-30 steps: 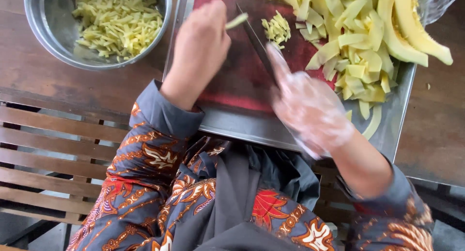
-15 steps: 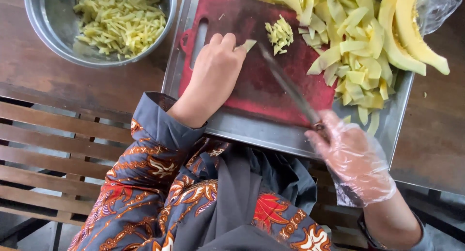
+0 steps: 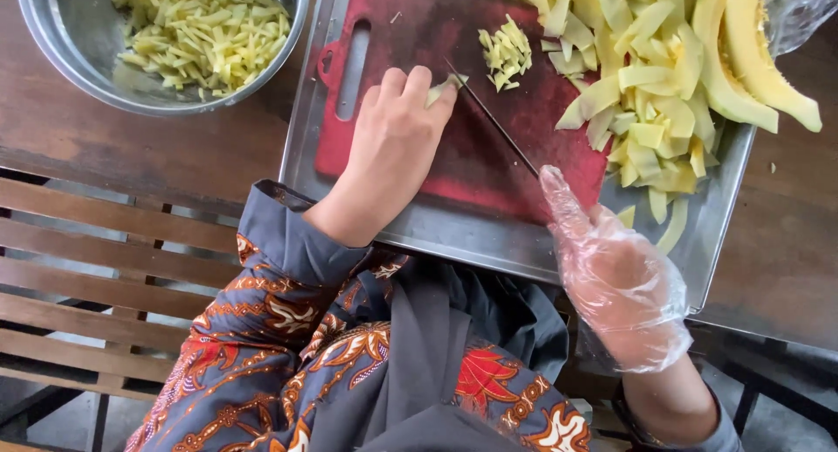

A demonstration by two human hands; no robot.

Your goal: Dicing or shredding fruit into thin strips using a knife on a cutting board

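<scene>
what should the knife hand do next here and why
Probably bring the knife down in a thin cut: its tip sits beside the pale slice pinned by the left hand on the red board, while the gloved right hand holds the handle.

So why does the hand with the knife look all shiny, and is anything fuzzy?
Head view: the right hand wears a clear plastic glove that catches the soft daylight, so it looks shiny and crinkly; the knife blade is thin and dark, a little smeared; the steel bowl and tray show pale glare; the left hand and red cutting board look sharp.
</scene>
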